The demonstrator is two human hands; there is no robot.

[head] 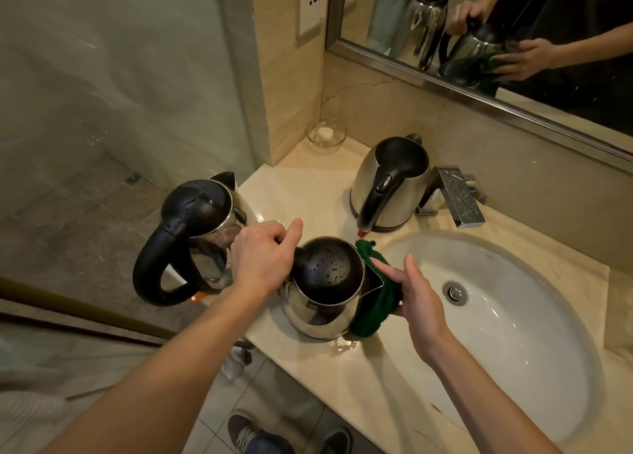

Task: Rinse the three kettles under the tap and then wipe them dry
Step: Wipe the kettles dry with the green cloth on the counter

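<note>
Count: 3 kettles, 1 green cloth (370, 309), 2 hands, 1 basin (513, 299), 1 tap (459, 196), 1 glass dish (325, 134), 1 mirror (513, 25), 2 shoes (246, 433). All 3 kettles are steel with black lids and handles and stand upright, long axes vertical, on the marble counter (308, 186). The near kettle (325, 275) is at the counter's front edge, at 9 o'clock from the basin. Its spout points to 3 o'clock, its handle is at 9 o'clock, and its lid is beaded with water. The left kettle (202, 210) is at 10 o'clock from the near kettle, at the counter's left edge, with its spout to 1 o'clock and its handle loop to 7 o'clock. The far kettle (394, 182) is at 1 o'clock from the near kettle, just beside the tap, with its spout to 1 o'clock and its handle to 7 o'clock. The left hand (263, 254) has its fingers curled round the top of the near kettle's handle, with the thumb lying along the top. The right hand (418, 299) holds the green cloth against the spout side of the near kettle. Its index finger is straight on the cloth and its thumb is raised clear, while its other fingers are buried in the cloth. The glass dish is in the back corner at 12 o'clock. The mirror, at 1 o'clock, reflects the hands and kettles. The shoes are on the floor at 6 o'clock.
</note>
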